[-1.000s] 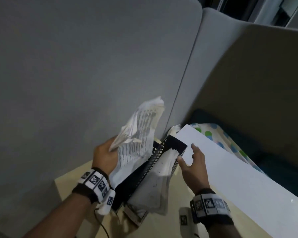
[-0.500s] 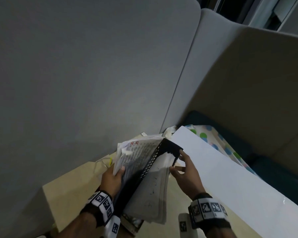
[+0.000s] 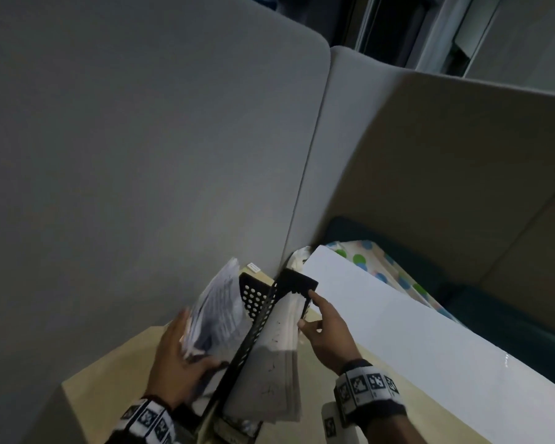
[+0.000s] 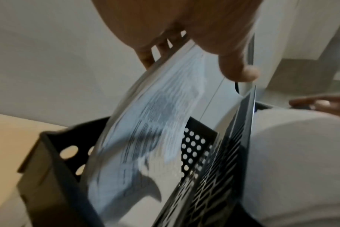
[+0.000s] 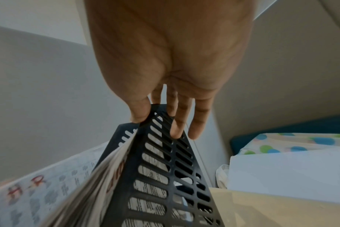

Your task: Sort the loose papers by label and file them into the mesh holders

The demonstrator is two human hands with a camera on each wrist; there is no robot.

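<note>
Grey felt panels [image 3: 141, 155] behind — our left hand [image 3: 177, 363] grips printed sheets [image 3: 218, 312] inside perforated black holder [image 3: 257, 318]; right hand [image 3: 326, 334] pinches its slotted wall.

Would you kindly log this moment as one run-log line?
left hand: holds printed papers, lowering into left slot | right hand: steadies mesh holder top | right slot: papers already filed

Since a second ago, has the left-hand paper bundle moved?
Yes. The paper bundle has come down from above the mesh holder into its left slot, left of the divider. The left hand holds it low; the right hand pinches the holder's top.
</note>
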